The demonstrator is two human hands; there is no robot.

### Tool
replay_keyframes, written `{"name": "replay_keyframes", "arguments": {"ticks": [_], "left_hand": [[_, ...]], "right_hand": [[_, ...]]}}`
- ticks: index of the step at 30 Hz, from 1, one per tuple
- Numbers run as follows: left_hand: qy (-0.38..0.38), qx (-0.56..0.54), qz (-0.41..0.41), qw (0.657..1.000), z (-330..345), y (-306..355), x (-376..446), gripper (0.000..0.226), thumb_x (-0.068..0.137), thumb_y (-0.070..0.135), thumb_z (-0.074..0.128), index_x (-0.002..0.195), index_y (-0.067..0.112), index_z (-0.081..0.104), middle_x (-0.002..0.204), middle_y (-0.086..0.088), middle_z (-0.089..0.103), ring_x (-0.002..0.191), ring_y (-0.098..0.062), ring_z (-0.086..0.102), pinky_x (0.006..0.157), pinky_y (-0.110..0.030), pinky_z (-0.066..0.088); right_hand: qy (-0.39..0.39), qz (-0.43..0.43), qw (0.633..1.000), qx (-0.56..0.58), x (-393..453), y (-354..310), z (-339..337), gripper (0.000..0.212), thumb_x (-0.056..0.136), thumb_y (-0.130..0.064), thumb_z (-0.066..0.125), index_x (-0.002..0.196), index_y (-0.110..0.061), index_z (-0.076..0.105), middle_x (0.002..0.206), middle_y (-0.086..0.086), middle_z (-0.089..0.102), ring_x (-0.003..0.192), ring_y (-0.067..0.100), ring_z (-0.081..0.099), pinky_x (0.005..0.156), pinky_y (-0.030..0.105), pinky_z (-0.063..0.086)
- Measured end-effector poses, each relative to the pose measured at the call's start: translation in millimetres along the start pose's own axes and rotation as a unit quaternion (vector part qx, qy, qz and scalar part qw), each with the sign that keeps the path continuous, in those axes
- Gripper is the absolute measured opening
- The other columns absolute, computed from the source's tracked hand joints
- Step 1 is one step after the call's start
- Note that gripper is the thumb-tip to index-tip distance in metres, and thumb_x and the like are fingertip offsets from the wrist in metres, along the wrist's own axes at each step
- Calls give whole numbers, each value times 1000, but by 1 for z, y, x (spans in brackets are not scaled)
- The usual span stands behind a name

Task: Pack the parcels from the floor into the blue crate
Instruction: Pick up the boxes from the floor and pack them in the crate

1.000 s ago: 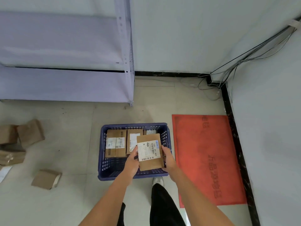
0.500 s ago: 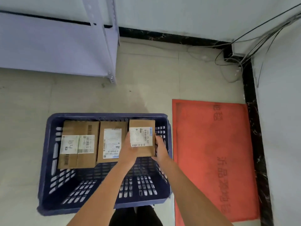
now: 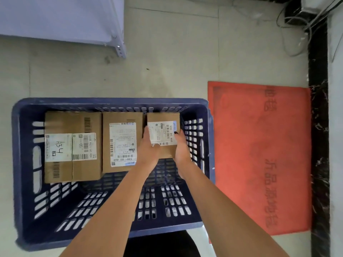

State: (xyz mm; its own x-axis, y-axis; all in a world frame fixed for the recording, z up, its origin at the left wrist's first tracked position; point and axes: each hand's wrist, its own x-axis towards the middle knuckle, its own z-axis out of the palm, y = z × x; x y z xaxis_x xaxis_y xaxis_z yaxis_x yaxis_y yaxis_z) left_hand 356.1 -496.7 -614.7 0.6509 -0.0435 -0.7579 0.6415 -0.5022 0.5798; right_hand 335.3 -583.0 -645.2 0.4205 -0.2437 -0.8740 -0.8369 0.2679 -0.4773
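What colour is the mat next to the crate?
Red-orange, with faint darker writing on it. The mat shows best in the head view.

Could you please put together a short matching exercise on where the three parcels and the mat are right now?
Things:
1. A34 parcel
2. Middle parcel
3. Small parcel
4. Red mat

Places:
a. On the floor, to the right of the crate
b. Held between the left hand and right hand, at the right end of the row
c. At the left end of the row in the crate
d. In the crate, between the other two parcels

Pairs: 1-c, 2-d, 3-b, 4-a
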Motion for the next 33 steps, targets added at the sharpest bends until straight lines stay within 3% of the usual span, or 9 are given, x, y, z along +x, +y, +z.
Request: {"name": "replay_keyframes", "arguments": {"ticks": [4,8,11,14,17,20,23,27,33], "left_hand": [[2,-16,-23,1000,-2,5,-1,53,95,1,34,144,19,27,141,-3,48,128,-23,46,84,-20,33],[37,-37,-23,998,-1,7,-13,52,95,1,34,144,20,30,142,-3,48,125,-21,48,86,-15,32],[57,-56,-40,996,-1,3,-31,55,95,1,34,146,17,27,144,-4,45,82,-5,56,63,3,36],[44,-101,-81,991,-7,0,-66,61,93,0,37,148,21,23,137,-4,50,64,7,38,49,-2,38],[34,-101,-133,985,-25,18,-127,59,94,2,41,148,21,26,120,-5,53,76,-3,51,54,-9,38],[28,-129,-155,979,-47,45,-201,56,93,3,44,145,21,33,143,-8,44,107,-17,52,77,-20,43],[6,-115,-138,984,-69,65,-280,56,92,1,45,144,19,34,145,-9,43,129,-22,45,103,-30,37],[-5,-147,-142,979,-92,78,-375,56,93,1,43,146,14,31,147,-12,40,134,-24,40,109,-31,31],[-15,-203,-113,972,-109,83,-465,59,91,-2,46,145,13,29,140,-13,44,131,-26,42,111,-35,30]], "right_hand": [[-2,14,1000,8,0,1,-1,93,58,-59,44,146,-35,26,149,-5,40,136,15,37,116,42,26],[19,13,1000,11,-22,-6,-12,66,91,-33,45,150,-32,17,152,-6,32,138,16,32,116,35,23],[27,13,1000,-8,-47,-10,-25,63,93,-20,47,149,-31,20,144,-4,41,121,12,41,105,30,31],[20,-2,999,-46,-91,-26,-34,63,92,-8,50,148,-26,27,126,-5,49,105,10,44,89,25,34],[5,3,997,-80,-154,-44,-41,67,91,-3,51,149,-21,24,144,4,41,117,13,45,88,22,33],[-8,2,994,-109,-233,-49,-45,68,89,-4,53,149,-21,26,146,4,41,123,16,47,88,22,35],[-9,5,995,-103,-316,-49,-51,69,87,-4,55,148,-22,28,143,6,44,116,19,50,89,25,38],[-13,-11,996,-90,-419,-45,-60,68,87,2,52,147,-17,28,142,9,42,122,20,45,92,22,34],[-47,-9,998,-36,-516,-35,-68,78,85,1,58,149,-21,20,133,7,44,111,17,42,103,36,33]]}}
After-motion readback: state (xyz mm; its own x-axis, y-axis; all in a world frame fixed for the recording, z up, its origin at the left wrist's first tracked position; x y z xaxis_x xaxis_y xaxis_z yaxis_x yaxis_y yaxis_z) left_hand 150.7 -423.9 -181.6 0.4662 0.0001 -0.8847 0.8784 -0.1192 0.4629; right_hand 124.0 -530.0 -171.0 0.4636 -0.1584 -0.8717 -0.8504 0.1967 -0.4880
